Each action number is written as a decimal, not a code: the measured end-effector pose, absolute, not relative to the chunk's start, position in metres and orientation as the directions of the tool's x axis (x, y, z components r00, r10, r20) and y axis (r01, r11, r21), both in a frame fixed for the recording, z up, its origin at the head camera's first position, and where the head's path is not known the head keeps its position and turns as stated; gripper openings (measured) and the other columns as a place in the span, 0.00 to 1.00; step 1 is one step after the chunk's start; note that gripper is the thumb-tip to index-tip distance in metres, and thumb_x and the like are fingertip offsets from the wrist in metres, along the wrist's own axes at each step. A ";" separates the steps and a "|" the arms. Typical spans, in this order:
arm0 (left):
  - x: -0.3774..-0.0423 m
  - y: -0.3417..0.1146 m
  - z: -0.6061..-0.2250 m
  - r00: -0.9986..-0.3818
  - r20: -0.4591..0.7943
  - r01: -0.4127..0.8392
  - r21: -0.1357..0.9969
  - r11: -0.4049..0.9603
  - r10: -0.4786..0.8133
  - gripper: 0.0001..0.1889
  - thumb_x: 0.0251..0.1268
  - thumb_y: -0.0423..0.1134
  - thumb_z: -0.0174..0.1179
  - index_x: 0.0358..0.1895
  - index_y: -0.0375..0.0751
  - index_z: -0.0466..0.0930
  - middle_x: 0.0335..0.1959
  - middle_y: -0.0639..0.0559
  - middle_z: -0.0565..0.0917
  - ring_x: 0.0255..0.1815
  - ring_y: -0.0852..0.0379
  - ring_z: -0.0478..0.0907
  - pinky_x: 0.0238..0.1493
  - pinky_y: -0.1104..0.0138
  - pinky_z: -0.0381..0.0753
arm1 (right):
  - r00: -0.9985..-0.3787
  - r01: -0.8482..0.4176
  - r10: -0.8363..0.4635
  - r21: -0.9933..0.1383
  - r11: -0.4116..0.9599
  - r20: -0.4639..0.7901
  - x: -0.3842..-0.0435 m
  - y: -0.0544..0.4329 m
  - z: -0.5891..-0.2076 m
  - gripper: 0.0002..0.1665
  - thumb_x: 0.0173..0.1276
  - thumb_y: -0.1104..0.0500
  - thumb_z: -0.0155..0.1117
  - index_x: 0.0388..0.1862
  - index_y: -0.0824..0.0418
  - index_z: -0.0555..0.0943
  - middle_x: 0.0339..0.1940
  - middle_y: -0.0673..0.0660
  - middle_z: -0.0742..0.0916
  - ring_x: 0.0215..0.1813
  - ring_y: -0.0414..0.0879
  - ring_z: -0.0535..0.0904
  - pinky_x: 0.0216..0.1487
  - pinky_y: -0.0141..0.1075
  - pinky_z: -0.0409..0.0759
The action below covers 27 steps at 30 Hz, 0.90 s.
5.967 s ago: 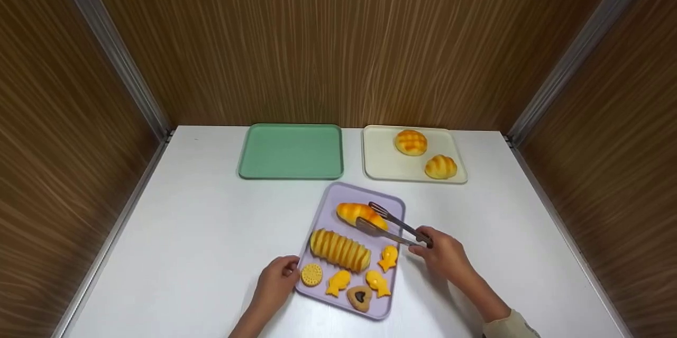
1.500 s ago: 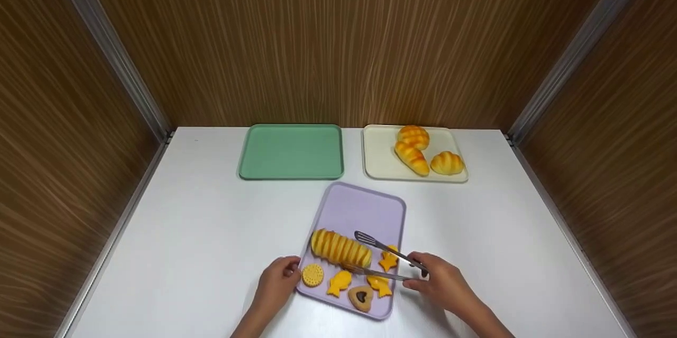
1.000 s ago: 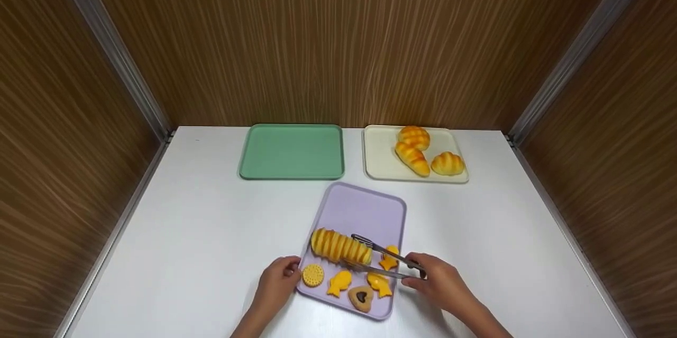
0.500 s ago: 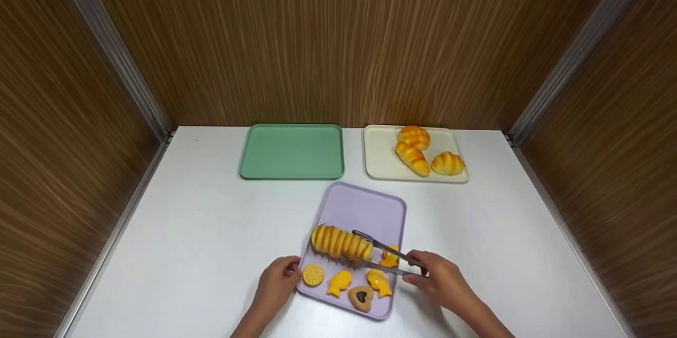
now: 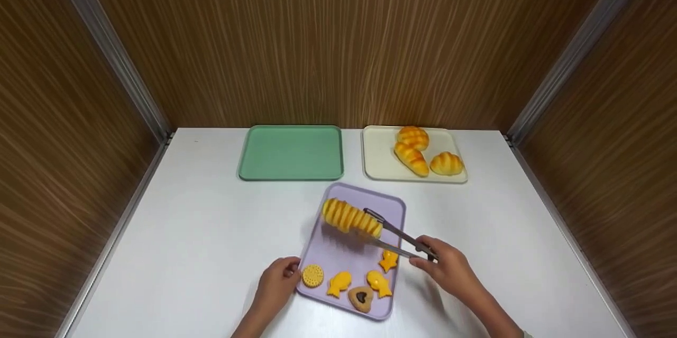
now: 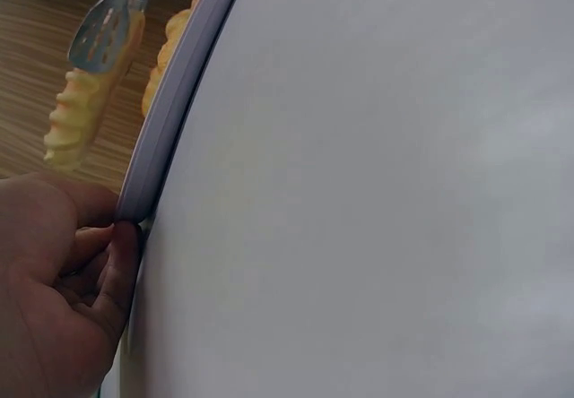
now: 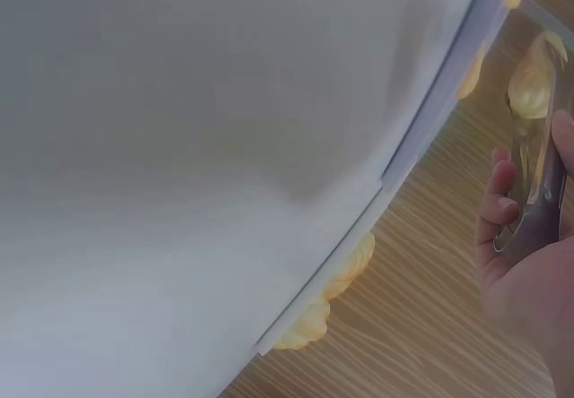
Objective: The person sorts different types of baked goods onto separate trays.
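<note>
My right hand [image 5: 448, 266] grips metal tongs [image 5: 404, 236]. A long striped bread loaf [image 5: 349, 216] is clamped between the slotted tong heads, raised over the purple tray [image 5: 338, 253] with a shadow beneath it. At the tray's near left corner, my left hand [image 5: 277, 280] pinches the rim; the left wrist view shows thumb and fingers [image 6: 123, 241] at that edge. Along the tray's near end lie a round cookie [image 5: 312, 275], a heart-shaped cookie [image 5: 360, 298] and several orange fish-shaped crackers [image 5: 339, 283]. In the right wrist view the tongs [image 7: 543, 210] lie across my palm.
A green tray [image 5: 291, 153] stands at the back left of the white table [image 5: 211, 243]. Beside it, a cream tray [image 5: 378, 153] holds a round bun [image 5: 413, 137], a long bread roll [image 5: 411, 159] and a small roll [image 5: 447, 163]. Wood-grain walls [image 5: 338, 42] enclose the table.
The tongs have closed on the striped loaf and lifted it up and away from the tray's near end. Earlier, the long roll went from the purple tray to the cream one. My left hand stayed put.
</note>
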<state>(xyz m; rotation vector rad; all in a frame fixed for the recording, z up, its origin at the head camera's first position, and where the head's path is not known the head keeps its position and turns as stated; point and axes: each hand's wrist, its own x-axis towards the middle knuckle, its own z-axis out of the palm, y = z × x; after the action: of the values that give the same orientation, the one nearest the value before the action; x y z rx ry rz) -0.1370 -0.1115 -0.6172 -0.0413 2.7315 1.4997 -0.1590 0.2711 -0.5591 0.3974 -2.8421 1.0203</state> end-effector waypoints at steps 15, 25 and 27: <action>-0.136 -0.113 -0.619 -0.998 -0.060 -0.057 0.853 0.519 -0.010 0.14 0.66 0.33 0.61 0.53 0.35 0.82 0.39 0.51 0.81 0.40 0.58 0.77 0.36 0.73 0.81 | -0.986 -0.137 -0.033 -0.679 0.722 0.164 -0.193 0.285 -0.556 0.22 0.60 0.55 0.77 0.51 0.60 0.83 0.39 0.53 0.87 0.39 0.46 0.77 0.44 0.40 0.78; -0.137 -0.112 -0.619 -0.999 -0.039 -0.039 0.847 0.530 -0.011 0.14 0.65 0.32 0.62 0.53 0.35 0.83 0.38 0.52 0.81 0.39 0.59 0.77 0.37 0.72 0.80 | -0.982 -0.113 0.020 -0.669 0.734 0.188 -0.216 0.296 -0.557 0.20 0.62 0.53 0.76 0.49 0.61 0.83 0.33 0.55 0.85 0.34 0.48 0.74 0.36 0.38 0.71; -0.137 -0.111 -0.619 -0.999 -0.037 -0.038 0.848 0.529 -0.012 0.14 0.64 0.32 0.62 0.52 0.35 0.83 0.38 0.52 0.81 0.39 0.59 0.77 0.37 0.72 0.80 | -0.979 -0.117 0.025 -0.662 0.740 0.201 -0.220 0.297 -0.558 0.20 0.62 0.54 0.75 0.48 0.62 0.82 0.33 0.55 0.85 0.33 0.48 0.73 0.35 0.38 0.71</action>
<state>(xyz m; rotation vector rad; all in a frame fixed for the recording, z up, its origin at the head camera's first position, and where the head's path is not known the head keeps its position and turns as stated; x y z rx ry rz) -0.1372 -0.1115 -0.6194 -0.0443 2.7237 1.5118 -0.2203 0.2974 -0.5578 0.0739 -2.7438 1.0634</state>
